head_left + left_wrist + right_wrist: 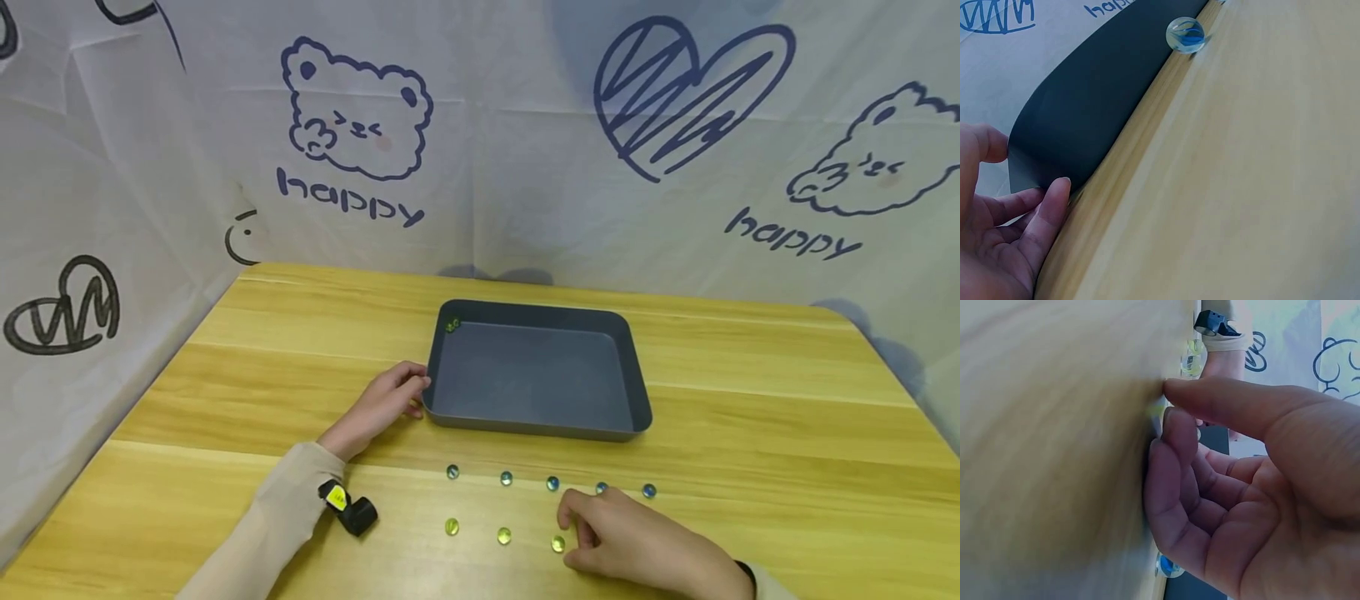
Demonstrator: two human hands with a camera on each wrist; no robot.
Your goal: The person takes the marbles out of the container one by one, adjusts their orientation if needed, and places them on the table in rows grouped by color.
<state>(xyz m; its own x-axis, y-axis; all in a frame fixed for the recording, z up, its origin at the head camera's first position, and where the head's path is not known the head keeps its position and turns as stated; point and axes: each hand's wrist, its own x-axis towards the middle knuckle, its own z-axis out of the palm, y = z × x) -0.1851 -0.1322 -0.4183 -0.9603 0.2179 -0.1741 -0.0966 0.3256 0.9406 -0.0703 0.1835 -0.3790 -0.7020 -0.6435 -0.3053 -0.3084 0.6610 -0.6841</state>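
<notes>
My left hand (pixel 390 396) touches the left wall of a dark grey rectangular tray (pixel 525 429), its thumb and fingers about the near corner in the left wrist view. Low over the table, my right hand (pixel 630 537) holds its thumb and bent index finger apart beside a yellow-green glass marble (pixel 558 544). Two more yellow-green marbles, a left one (pixel 452 527) and a middle one (pixel 504 536), lie in line with it. Yellow-green marbles (pixel 452 325) also sit in the tray's far left corner. The right wrist view shows a yellowish blur between thumb and index fingertips.
Several blue glass marbles (pixel 552 483) form a row between the tray and the yellow-green ones; my right hand partly covers one. The wooden table (pixel 750 400) ends at a white cloth backdrop (pixel 510 183) with drawings. A black wrist camera (pixel 352 510) sits at my left sleeve.
</notes>
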